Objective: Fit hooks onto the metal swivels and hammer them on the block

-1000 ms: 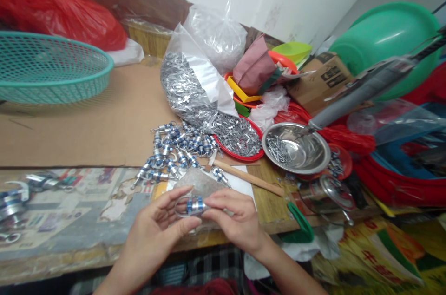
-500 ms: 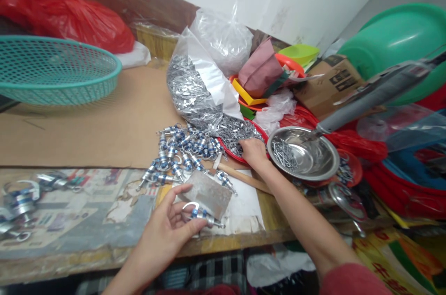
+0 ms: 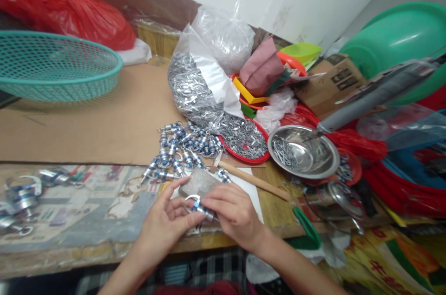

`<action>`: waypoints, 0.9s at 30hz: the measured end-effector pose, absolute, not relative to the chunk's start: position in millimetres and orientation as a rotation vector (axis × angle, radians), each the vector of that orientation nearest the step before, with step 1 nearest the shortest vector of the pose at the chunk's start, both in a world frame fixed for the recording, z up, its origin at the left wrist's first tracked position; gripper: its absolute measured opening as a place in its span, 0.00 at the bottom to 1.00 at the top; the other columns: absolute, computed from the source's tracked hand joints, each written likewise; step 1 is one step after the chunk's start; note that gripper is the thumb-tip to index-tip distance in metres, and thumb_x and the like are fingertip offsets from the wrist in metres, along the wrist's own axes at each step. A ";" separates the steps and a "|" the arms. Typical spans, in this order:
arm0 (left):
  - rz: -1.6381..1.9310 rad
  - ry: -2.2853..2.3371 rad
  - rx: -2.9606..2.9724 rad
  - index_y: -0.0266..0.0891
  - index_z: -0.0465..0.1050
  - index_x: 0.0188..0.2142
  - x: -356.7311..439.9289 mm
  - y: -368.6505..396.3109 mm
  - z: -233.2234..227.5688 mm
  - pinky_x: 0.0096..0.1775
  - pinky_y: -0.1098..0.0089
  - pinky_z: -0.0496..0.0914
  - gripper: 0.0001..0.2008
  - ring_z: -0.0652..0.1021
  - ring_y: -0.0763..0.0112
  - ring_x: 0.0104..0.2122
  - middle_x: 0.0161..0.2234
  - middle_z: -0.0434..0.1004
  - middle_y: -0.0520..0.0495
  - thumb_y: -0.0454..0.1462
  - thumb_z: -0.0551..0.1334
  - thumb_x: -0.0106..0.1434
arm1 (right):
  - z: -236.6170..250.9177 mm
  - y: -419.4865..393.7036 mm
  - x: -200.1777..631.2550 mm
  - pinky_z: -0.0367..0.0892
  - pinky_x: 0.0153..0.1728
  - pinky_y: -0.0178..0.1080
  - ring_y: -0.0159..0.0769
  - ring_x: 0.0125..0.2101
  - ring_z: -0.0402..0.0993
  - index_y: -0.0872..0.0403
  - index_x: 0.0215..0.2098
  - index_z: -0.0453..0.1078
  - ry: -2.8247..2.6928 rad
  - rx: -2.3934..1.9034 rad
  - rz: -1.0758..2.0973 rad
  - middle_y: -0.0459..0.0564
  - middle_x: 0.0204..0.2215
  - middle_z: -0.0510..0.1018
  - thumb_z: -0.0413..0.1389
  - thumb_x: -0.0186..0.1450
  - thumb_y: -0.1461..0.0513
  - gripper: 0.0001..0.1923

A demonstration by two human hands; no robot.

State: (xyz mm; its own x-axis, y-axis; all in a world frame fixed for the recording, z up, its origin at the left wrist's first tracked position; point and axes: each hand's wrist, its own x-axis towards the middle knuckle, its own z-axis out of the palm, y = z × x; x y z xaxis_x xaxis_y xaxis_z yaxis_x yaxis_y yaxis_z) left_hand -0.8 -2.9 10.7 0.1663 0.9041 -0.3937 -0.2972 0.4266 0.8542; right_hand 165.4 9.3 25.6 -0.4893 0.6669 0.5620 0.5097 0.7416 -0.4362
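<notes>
Both hands meet at the near edge of the tabletop (image 3: 87, 123). The left hand (image 3: 165, 223) and right hand (image 3: 233, 213) pinch one small silver-and-blue metal clip (image 3: 198, 206) between their fingertips, just above a grey metal plate (image 3: 198, 182). A heap of similar clips (image 3: 181, 148) lies just beyond, beside a red dish (image 3: 256, 158) of metal bits and a steel bowl (image 3: 313, 160).

green basin (image 3: 400, 44) cut off right, basket (image 3: 52, 72) left

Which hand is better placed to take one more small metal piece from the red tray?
Probably the right hand: the red tray lies on its side, while the left hand holds the blue-banded clasp.
</notes>
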 end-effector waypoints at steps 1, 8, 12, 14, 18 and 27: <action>0.967 1.068 0.711 0.41 0.56 0.51 -0.9 -3.0 9.7 0.30 0.76 0.69 0.38 0.75 0.75 0.25 0.24 0.74 0.56 0.34 0.71 0.41 | 24.0 5.0 161.2 0.67 0.34 0.39 0.34 0.32 0.73 0.55 0.36 0.72 -2.223 -0.861 0.214 0.49 0.30 0.79 0.49 0.62 0.69 0.10; 0.976 1.080 0.719 0.40 0.56 0.51 -0.7 -3.4 8.2 0.28 0.77 0.68 0.39 0.73 0.77 0.24 0.24 0.74 0.56 0.35 0.71 0.40 | 24.4 -5.2 160.0 0.65 0.35 0.40 0.37 0.34 0.69 0.59 0.39 0.70 -2.381 -0.988 0.036 0.53 0.30 0.77 0.46 0.64 0.68 0.11; 0.978 1.076 0.713 0.40 0.57 0.51 -0.1 -3.2 8.4 0.30 0.76 0.69 0.39 0.74 0.76 0.25 0.24 0.74 0.56 0.35 0.71 0.40 | 24.3 -11.1 158.6 0.65 0.34 0.40 0.37 0.33 0.67 0.58 0.40 0.69 -2.304 -1.023 0.058 0.53 0.30 0.75 0.45 0.64 0.69 0.12; 0.977 1.076 0.711 0.39 0.57 0.51 -0.3 -3.2 7.7 0.31 0.75 0.70 0.39 0.74 0.76 0.26 0.24 0.74 0.56 0.35 0.71 0.40 | 25.0 -11.6 156.9 0.65 0.33 0.40 0.36 0.32 0.67 0.58 0.40 0.69 -2.267 -1.048 0.064 0.53 0.29 0.75 0.44 0.64 0.70 0.13; 0.984 1.094 0.709 0.39 0.58 0.51 -0.9 -3.9 6.2 0.31 0.75 0.70 0.39 0.74 0.75 0.26 0.25 0.74 0.55 0.35 0.72 0.39 | 26.0 -10.0 156.7 0.64 0.32 0.39 0.36 0.31 0.67 0.57 0.37 0.71 -2.306 -1.096 0.106 0.52 0.28 0.74 0.45 0.63 0.70 0.13; 0.967 1.112 0.719 0.40 0.59 0.51 -0.4 -4.7 7.6 0.28 0.76 0.69 0.39 0.74 0.74 0.25 0.25 0.75 0.55 0.36 0.71 0.39 | 16.6 -4.8 161.3 0.66 0.34 0.38 0.35 0.33 0.68 0.57 0.37 0.71 -2.194 -0.971 0.217 0.51 0.29 0.76 0.47 0.62 0.72 0.13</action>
State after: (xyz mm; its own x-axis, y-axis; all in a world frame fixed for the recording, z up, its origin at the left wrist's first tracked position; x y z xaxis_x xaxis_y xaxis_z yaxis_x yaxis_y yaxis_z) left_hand -0.4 -4.7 7.6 0.1366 0.9062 -0.4001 -0.2703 0.4227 0.8650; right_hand 161.3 -4.8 16.6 -0.4604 0.7000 0.5460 0.5796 0.7028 -0.4123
